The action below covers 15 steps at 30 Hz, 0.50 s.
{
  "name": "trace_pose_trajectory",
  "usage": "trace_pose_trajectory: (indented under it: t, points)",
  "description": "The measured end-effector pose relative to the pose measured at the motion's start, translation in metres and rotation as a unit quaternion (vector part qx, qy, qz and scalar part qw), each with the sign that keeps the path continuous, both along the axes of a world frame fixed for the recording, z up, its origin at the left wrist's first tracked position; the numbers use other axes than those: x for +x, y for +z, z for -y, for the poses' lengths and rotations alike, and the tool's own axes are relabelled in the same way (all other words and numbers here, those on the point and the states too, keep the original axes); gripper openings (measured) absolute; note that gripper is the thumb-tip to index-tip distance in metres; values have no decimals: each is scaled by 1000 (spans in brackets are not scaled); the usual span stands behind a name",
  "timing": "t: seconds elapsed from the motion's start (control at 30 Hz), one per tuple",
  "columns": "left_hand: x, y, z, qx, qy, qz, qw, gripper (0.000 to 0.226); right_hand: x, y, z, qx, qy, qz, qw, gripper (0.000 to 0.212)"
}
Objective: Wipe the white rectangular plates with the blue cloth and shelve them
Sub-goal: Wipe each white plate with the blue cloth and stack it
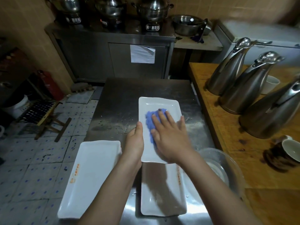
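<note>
— From the head camera, where do we have the blue cloth (pixel 150 122)?

— On the white plate (pixel 159 104) lying near the middle of the steel table (pixel 113 101). Our right hand (pixel 170 135) lies flat on the cloth, fingers spread, pressing it down.

— And our left hand (pixel 134 142)?

— It braces the plate's left rim, thumb along the edge; fingers are hidden, so we cannot tell how far they curl.

— Other plates?

— One stack (pixel 90 174) overhangs the table's near-left edge, another plate (pixel 162 198) sits near the front edge, beside a clear bowl (pixel 227 166) at the right edge
</note>
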State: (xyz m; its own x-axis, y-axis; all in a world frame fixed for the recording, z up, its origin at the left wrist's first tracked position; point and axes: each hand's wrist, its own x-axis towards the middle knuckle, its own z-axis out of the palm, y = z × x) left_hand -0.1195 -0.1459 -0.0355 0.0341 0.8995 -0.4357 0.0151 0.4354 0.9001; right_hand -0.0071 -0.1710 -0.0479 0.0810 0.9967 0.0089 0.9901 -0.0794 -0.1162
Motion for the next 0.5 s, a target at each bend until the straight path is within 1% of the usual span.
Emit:
trace_pose_trajectory:
  t: [0.07, 0.1, 0.17, 0.2, 0.27, 0.33, 0.37, 0.4, 0.47, 0.5]
  points:
    - [-4, 2, -3, -3, 2, 1, 1000, 39, 15, -1, -1, -3, -62, 18, 998, 54]
    - [-7, 2, -4, -2, 1, -3, 1000, 39, 19, -3, 3, -2, -72, 32, 997, 54]
    - [-11, 1, -6, 3, 3, 1, 1000, 38, 17, -9, 16, 0, -50, 30, 998, 57]
    - [-12, 1, -7, 4, 6, 6, 1000, 38, 11, -11, 23, 1, -28, 1, 1000, 58]
    - [-12, 1, -6, 4, 10, 9, 1000, 40, -1, -13, 31, -1, 6, -96, 995, 61]
    - [-9, 0, -3, 8, 2, -5, 1000, 40, -3, -11, 25, -5, -9, -196, 980, 57]
    - [-7, 0, -1, 6, -5, -14, 1000, 39, 0, -10, 20, -9, -29, -216, 976, 52]
    - [-5, 0, 1, 3, -8, -18, 1000, 39, 4, -9, 15, -8, -48, -199, 979, 50]
    - [-4, -2, 5, -8, -6, -6, 1000, 39, 12, -9, 9, -3, -69, -135, 988, 51]
    - [-4, -3, 5, -17, -4, 3, 1000, 40, 15, -9, 8, -1, -73, -122, 990, 51]
